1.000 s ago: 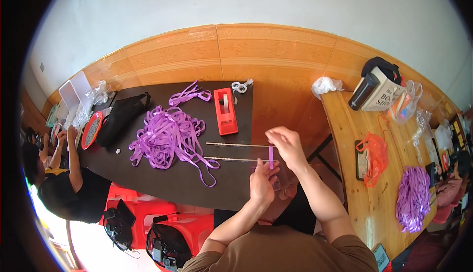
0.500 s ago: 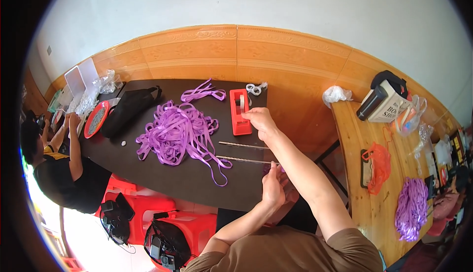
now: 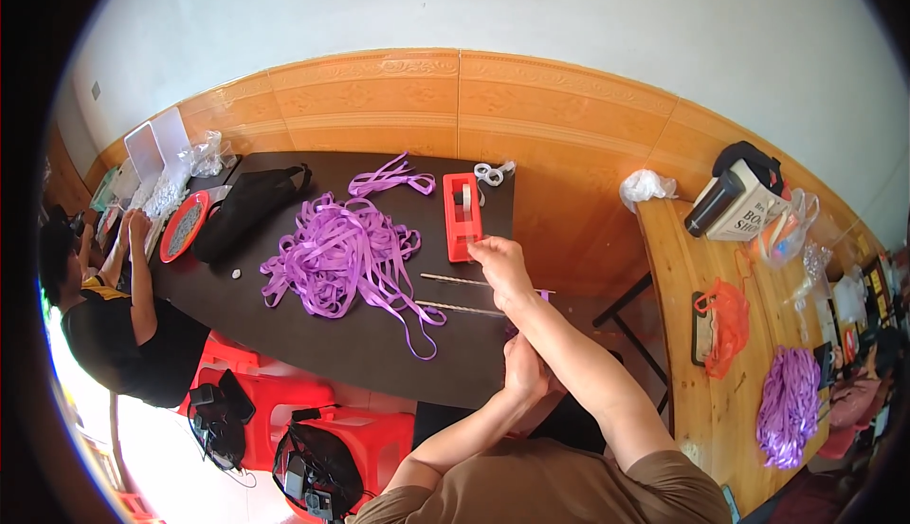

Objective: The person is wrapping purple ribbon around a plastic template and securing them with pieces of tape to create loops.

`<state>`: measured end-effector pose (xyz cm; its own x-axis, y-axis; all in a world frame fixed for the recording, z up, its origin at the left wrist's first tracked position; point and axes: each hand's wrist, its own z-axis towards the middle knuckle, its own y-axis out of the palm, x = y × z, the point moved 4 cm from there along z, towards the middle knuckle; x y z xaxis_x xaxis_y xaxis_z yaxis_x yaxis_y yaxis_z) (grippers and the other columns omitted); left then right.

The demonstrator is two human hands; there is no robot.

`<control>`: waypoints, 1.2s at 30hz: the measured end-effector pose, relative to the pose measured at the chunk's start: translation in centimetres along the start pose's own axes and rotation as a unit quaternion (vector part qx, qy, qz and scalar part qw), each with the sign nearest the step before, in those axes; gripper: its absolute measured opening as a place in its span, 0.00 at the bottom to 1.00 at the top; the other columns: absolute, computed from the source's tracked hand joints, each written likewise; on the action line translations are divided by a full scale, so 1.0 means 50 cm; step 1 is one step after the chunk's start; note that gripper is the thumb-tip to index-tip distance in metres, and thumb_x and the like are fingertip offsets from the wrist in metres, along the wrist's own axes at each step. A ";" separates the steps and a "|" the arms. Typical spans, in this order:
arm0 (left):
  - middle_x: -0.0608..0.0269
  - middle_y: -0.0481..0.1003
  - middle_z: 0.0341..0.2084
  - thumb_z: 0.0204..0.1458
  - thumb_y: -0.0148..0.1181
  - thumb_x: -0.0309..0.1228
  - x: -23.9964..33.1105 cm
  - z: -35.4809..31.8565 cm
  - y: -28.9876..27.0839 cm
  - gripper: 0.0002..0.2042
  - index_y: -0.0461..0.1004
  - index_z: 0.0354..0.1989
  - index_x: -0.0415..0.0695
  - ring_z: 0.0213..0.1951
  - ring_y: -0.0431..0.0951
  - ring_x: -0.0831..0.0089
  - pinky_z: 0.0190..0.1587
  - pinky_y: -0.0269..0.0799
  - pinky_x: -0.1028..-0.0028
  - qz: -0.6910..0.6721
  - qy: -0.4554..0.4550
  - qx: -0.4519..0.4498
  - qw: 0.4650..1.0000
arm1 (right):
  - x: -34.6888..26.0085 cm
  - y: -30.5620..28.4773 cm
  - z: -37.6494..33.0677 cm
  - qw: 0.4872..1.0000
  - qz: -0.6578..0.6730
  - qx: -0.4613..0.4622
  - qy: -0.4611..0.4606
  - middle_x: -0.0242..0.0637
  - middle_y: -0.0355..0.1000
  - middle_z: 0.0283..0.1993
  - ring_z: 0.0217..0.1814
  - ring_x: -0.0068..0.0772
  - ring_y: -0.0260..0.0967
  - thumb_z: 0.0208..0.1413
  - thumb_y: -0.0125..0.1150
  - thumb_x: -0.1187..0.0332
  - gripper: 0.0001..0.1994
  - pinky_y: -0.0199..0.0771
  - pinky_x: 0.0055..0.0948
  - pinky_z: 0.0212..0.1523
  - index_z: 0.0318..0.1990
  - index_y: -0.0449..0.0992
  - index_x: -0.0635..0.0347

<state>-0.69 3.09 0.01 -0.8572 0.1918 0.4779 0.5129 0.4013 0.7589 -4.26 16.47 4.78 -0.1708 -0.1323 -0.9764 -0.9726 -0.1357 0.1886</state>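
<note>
My right hand [image 3: 500, 266] is at the near end of a red tape dispenser [image 3: 462, 241], thumb and fingers pinched on what looks like the end of the clear tape [image 3: 466, 200]. Lower down, partly behind my right forearm, my left hand [image 3: 524, 368] is closed at the table's edge. Bits of purple ribbon show near its fingers, though most of its grip is hidden. Two thin, pale rods [image 3: 460, 309] lie side by side across the dark table. To their left spreads a big tangled heap of purple ribbon [image 3: 336, 254], one loop trailing toward the rods.
Scissors [image 3: 491, 174] lie behind the dispenser, beside a smaller ribbon bundle [image 3: 391, 181]. A black bag [image 3: 251, 211] and a red plate [image 3: 182, 228] of small grey pieces are farther left, near a seated co-worker [image 3: 123, 334]. At right, a wooden table [image 3: 682, 334] holds more ribbon [image 3: 789, 405].
My right hand has drawn back toward me from the dispenser's tape roll to its near end. My left hand has shifted slightly nearer to me, more covered by the right forearm.
</note>
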 end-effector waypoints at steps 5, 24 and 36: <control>0.68 0.70 0.20 0.58 0.47 0.36 0.004 -0.005 0.016 0.11 0.70 0.30 0.43 0.19 0.68 0.78 0.20 0.63 0.75 -0.028 -0.007 0.038 0.999 | 0.019 -0.006 0.014 0.995 -0.078 0.012 -0.054 0.30 0.69 0.26 0.28 0.17 0.62 0.51 0.59 0.72 0.08 0.61 0.19 0.32 0.23 0.74 0.66; 0.59 0.75 0.37 0.57 0.45 0.50 -0.006 0.017 -0.003 0.24 0.71 0.43 0.38 0.37 0.71 0.72 0.39 0.61 0.73 0.061 0.021 0.003 0.998 | -0.070 -0.131 0.005 0.975 -0.103 -0.195 -0.004 0.39 0.72 0.42 0.45 0.24 0.67 0.47 0.59 0.71 0.05 0.64 0.23 0.45 0.27 0.75 0.65; 0.62 0.77 0.29 0.55 0.48 0.52 -0.018 0.024 0.006 0.23 0.74 0.32 0.41 0.32 0.73 0.76 0.35 0.60 0.76 0.037 0.060 0.059 0.996 | -0.055 -0.276 -0.058 0.871 -0.304 -0.387 0.015 0.41 0.68 0.44 0.53 0.31 0.61 0.50 0.56 0.71 0.05 0.60 0.29 0.49 0.26 0.71 0.63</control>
<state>0.20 4.13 -0.74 -0.8017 0.1198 0.5856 0.5598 0.4943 0.6651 10.08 15.85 5.20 0.3530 0.1709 -0.9199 -0.4830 -0.8088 -0.3356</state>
